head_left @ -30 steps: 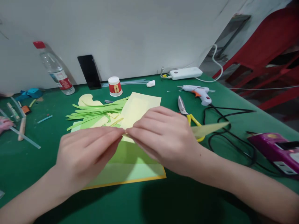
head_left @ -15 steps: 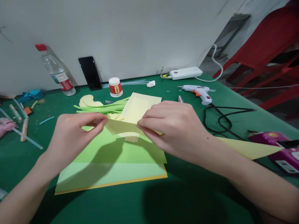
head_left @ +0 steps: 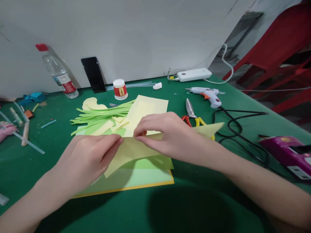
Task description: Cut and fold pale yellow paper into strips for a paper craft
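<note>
A pale yellow sheet of paper (head_left: 138, 149) hangs between my hands, its upper edge pinched at two nearby points. My left hand (head_left: 91, 158) is closed on that edge with thumb and fingers. My right hand (head_left: 167, 132) pinches it a little further right, and one pointed end of the sheet sticks out behind my right wrist. Below lie stacked green sheets (head_left: 148, 176) with an orange one at the bottom. Just beyond my hands are another pale yellow sheet (head_left: 143, 110), green paper strips (head_left: 104, 115) and small yellow scraps (head_left: 119, 124).
Scissors (head_left: 190, 111) with red and yellow handles lie right of the paper. Behind them is a glue gun (head_left: 206, 95) with a black cord. A purple power socket (head_left: 286, 155) sits at right. A paper cup (head_left: 120, 89), phone (head_left: 94, 75) and bottle (head_left: 60, 74) stand at the back.
My left hand has moved right and down, my right hand slightly left and down. The held yellow sheet has shifted left and lower, uncovering the scissors and more green strips.
</note>
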The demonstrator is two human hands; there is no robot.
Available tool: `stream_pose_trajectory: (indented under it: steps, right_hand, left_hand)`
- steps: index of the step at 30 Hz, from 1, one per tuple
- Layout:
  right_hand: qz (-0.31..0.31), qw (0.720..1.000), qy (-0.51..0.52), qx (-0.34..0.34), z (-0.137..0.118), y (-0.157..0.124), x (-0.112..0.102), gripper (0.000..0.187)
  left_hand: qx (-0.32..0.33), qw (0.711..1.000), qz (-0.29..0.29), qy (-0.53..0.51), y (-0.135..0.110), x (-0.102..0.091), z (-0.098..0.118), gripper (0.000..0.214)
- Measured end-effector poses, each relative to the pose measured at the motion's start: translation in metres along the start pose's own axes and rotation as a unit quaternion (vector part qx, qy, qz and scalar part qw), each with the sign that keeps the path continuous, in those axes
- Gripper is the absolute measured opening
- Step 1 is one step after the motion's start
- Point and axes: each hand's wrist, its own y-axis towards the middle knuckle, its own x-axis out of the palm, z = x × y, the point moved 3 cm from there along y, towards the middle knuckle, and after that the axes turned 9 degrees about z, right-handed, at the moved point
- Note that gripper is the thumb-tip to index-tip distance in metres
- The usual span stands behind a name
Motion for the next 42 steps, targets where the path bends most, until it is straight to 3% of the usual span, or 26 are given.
stream_pose_trajectory:
  steps: [4, 11, 17, 20, 23, 25, 29, 31, 35, 42]
  right_hand:
    - [0.034, 0.998, 0.054, 0.024, -0.001, -0.001, 0.008, 0.013]
    - [0.049, 0.996, 0.065, 0.022, 0.0, -0.001, 0.013, 0.01]
    - [0.053, 0.995, 0.061, 0.062, 0.017, 0.008, -0.002, 0.011]
    - [0.034, 0.995, 0.058, 0.077, 0.028, 0.011, -0.005, 0.01]
    - [0.0, 0.998, 0.043, 0.049, 0.029, 0.012, 0.003, 0.01]
    - [-0.018, 0.999, 0.021, 0.024, 0.025, 0.01, 0.012, 0.011]
    - [-0.019, 0.999, -0.031, -0.021, 0.011, 0.004, 0.024, 0.012]
    - [-0.004, 0.998, -0.047, -0.034, 0.007, 0.001, 0.026, 0.012]
    - [0.018, 0.999, -0.027, 0.003, 0.013, 0.003, 0.018, 0.01]
    - [0.056, 0.995, -0.047, 0.074, 0.043, 0.016, -0.022, 0.01]
  left_hand:
    - [0.03, 0.999, 0.012, 0.042, -0.003, 0.004, 0.005, 0.031]
    - [0.046, 0.998, 0.03, -0.005, -0.003, 0.007, 0.006, 0.027]
    - [0.024, 0.997, 0.079, 0.0, 0.0, -0.017, -0.004, 0.022]
    - [-0.01, 0.998, 0.068, 0.011, 0.0, -0.025, -0.019, 0.023]
    - [-0.045, 0.999, 0.005, 0.03, -0.002, -0.017, -0.031, 0.021]
    - [-0.048, 0.998, -0.006, 0.032, -0.001, -0.007, -0.029, 0.03]
    - [0.018, 0.999, -0.023, -0.023, 0.004, 0.014, -0.005, 0.023]
    - [0.036, 0.999, -0.004, -0.004, 0.004, 0.019, 0.005, 0.026]
    - [0.038, 0.995, 0.073, 0.051, 0.002, 0.018, 0.004, 0.026]
    - [-0.061, 0.993, 0.095, 0.022, 0.004, -0.003, -0.027, 0.026]
